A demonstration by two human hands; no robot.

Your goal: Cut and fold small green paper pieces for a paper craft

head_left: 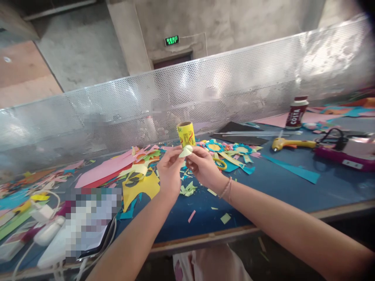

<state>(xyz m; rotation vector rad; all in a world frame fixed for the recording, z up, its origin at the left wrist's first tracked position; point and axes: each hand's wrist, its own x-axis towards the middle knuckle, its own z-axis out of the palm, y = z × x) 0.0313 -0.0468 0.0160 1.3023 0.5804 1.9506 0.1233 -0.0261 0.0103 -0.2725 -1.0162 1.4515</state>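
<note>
Both hands are raised over the blue table (281, 187), pinching one small pale green paper piece (185, 151) between them. My left hand (169, 168) grips its left side with closed fingers. My right hand (202, 165) pinches its right side; a thin bracelet circles that wrist. Just behind the paper stands a yellow cylindrical tube (186, 134) with red print. Yellow-handled scissors (220, 162) lie on the table right behind my right hand, among teal and yellow paper flowers (215, 146).
Coloured paper sheets and scraps (117, 171) cover the left and middle. A yellow glue gun (290, 144), a dark bottle (296, 113) and a purple device with cable (345, 154) sit at the right. Chargers and a blurred phone (88, 222) lie front left. A perforated metal screen (234, 89) backs the table.
</note>
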